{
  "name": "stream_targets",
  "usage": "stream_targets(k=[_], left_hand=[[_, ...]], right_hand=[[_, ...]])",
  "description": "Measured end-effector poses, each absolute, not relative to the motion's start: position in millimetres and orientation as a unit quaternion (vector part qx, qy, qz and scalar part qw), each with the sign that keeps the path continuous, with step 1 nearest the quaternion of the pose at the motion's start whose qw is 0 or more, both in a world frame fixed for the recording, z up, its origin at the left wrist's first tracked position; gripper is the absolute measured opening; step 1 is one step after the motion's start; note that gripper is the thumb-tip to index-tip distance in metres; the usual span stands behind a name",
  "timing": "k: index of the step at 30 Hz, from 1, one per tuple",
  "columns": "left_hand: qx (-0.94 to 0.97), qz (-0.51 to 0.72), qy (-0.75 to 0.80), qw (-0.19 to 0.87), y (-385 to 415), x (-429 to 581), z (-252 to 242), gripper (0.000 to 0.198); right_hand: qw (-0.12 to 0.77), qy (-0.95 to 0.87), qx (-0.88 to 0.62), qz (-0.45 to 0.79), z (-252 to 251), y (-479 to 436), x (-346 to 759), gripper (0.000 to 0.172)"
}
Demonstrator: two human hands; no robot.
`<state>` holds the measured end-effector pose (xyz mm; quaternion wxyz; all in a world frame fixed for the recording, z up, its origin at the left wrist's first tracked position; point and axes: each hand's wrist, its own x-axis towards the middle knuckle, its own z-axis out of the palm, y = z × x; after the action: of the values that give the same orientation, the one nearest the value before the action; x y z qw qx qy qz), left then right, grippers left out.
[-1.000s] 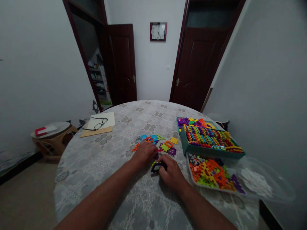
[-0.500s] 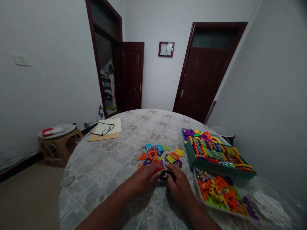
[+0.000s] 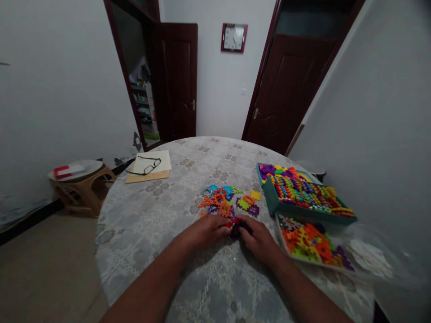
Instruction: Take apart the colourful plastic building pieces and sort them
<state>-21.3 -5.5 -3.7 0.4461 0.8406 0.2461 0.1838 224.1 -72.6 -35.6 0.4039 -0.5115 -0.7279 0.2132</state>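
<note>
My left hand and my right hand meet over the table, both with fingers closed on small interlocking plastic pieces in red and dark purple. The fingers cover much of these pieces, so how they join is hard to see. Just beyond my hands lies a loose cluster of notched pieces: an orange square, blue ones and purple ones. To the right of that group are a yellow-green piece, an orange ring and a yellow piece.
A teal box of colourful pieces in rows stands at the right. Nearer me is a clear tray of mixed pieces, beside a plastic bag. Glasses rest on papers at the left. A stool stands beyond the table's edge.
The view has tilted downward, so the table and its contents sit higher in the picture. My hands have come closer together around the red and dark purple pieces.
</note>
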Motion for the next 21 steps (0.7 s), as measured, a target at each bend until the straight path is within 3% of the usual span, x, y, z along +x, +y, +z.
stream_targets(k=[10,15,19,21], left_hand=[[0.849,0.224,0.266,0.398,6.7,-28.3,-3.2,0.037],[0.878,0.293,0.318,0.206,13.9,-29.9,-8.9,0.027],[0.908,0.239,0.332,0.091,16.2,-21.3,-17.2,0.043],[0.909,0.211,0.355,0.061,16.4,-14.7,-19.0,0.040]], right_hand=[[0.381,-0.752,-0.475,0.252,-16.7,-82.1,223.4,0.041],[0.376,-0.762,-0.463,0.252,-8.0,-83.4,222.7,0.036],[0.356,-0.779,-0.461,0.234,-3.8,-83.1,224.1,0.034],[0.345,-0.784,-0.460,0.234,-3.7,-82.7,224.2,0.032]])
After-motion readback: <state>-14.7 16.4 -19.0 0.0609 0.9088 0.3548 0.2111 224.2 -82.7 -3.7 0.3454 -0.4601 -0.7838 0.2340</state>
